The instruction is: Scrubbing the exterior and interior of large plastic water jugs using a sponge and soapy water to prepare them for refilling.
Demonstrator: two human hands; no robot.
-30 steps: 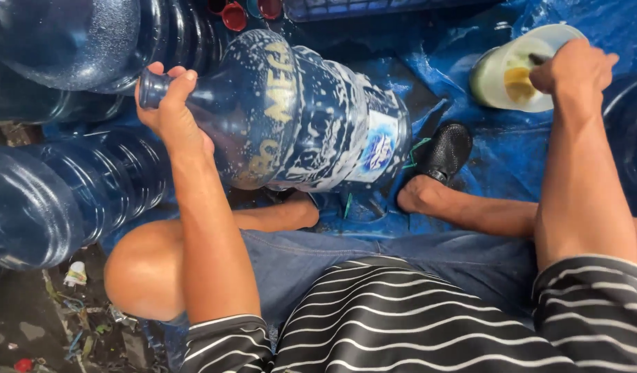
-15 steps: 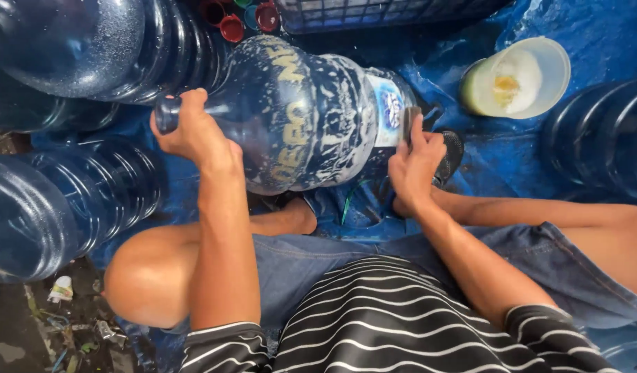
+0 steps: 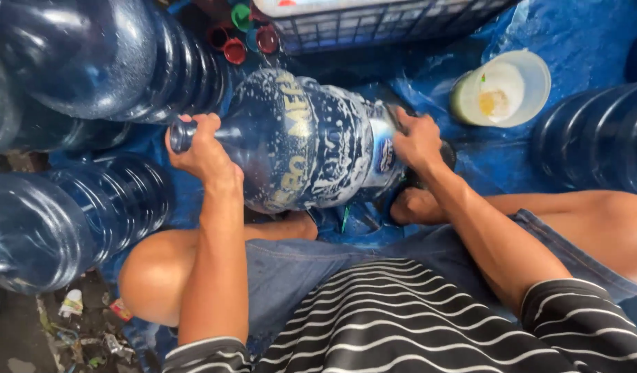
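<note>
- Jug (image 3: 311, 141) lies on its side across the blue tarp (image 3: 574, 41), mid-tarp, over the person's feet; neck to the left, base to the right; soapy foam all over its wall.
- L hand (image 3: 204, 148) closed tight round the neck, fingers wrapped right round, just behind the mouth; R hand (image 3: 419, 141) pressed on the base end, fingers curled over the edge; looks to be gripping the jug itself; can't tell if a pad or cloth sits under the palm.
- Step in hand, as I judge it: scrubbing/turning the soapy jug. To do it well: keep the neck hand as the pivot; roll w/ the base hand; wall is slick w/ foam, so grip firm and hold the mouth level or slops run out; work the label band where suds sit thickest.
- Around: stacked blue jugs (image 3: 77, 62) at the tarp's left edge, touching or nearly touching the neck end; more jugs (image 3: 595, 138) at the right edge, apart from the hands.
- Tub (image 3: 501, 90) w/ pale soapy stuff, top right of tarp, near the R hand, not touching.
- Crate (image 3: 381, 21) at the top edge; loose caps (image 3: 235, 48), red and green, beside it.
- In the way: the left stack crowds the neck, little swing room there; knees and feet under the jug limit how low it drops; caps well clear.
</note>
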